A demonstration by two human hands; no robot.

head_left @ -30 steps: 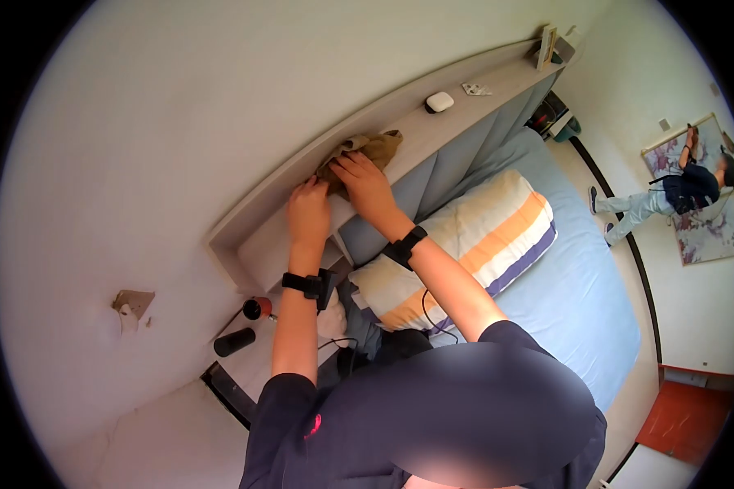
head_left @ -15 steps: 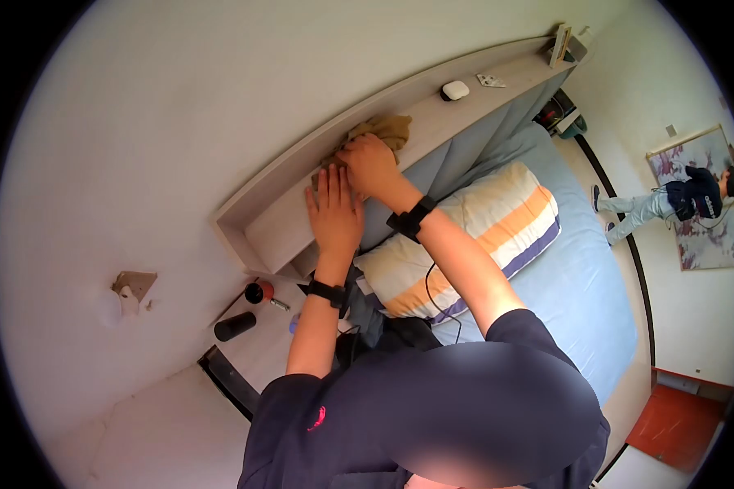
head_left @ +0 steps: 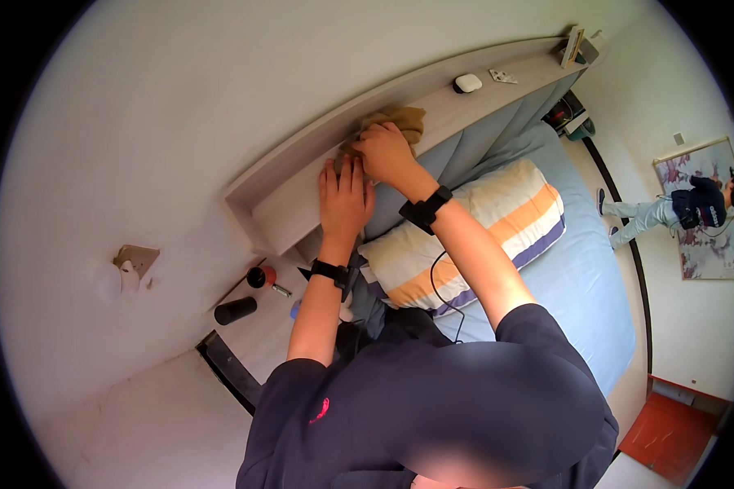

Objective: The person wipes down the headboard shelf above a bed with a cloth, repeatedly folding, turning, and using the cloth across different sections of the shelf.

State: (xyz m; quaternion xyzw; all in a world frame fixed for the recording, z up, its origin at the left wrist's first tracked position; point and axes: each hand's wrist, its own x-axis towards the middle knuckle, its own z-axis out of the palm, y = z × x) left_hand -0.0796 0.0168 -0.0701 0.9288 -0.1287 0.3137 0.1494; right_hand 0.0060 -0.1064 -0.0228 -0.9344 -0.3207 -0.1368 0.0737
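Note:
A brown cloth (head_left: 409, 120) lies bunched on the long pale headboard shelf (head_left: 289, 206). My right hand (head_left: 387, 157) is closed over the near part of the cloth, its fingers curled into the fabric. Just left of it, my left hand (head_left: 345, 202) lies with fingers stretched out, the tips at the cloth's lower left end. How much of the cloth lies under those fingertips is hard to see. Both wrists wear black bands.
Farther along the shelf are a white case (head_left: 467, 83), a small patterned card (head_left: 503, 77) and a frame (head_left: 573, 47). A striped pillow (head_left: 481, 236) rests on the blue bed (head_left: 587, 301). A black cylinder (head_left: 235, 310) stands on the bedside table. Another person (head_left: 693, 202) stands at far right.
The view has shifted slightly, so shelf and hands appear a little higher and farther right. My right hand keeps hold of the cloth, and my left hand stays beside it.

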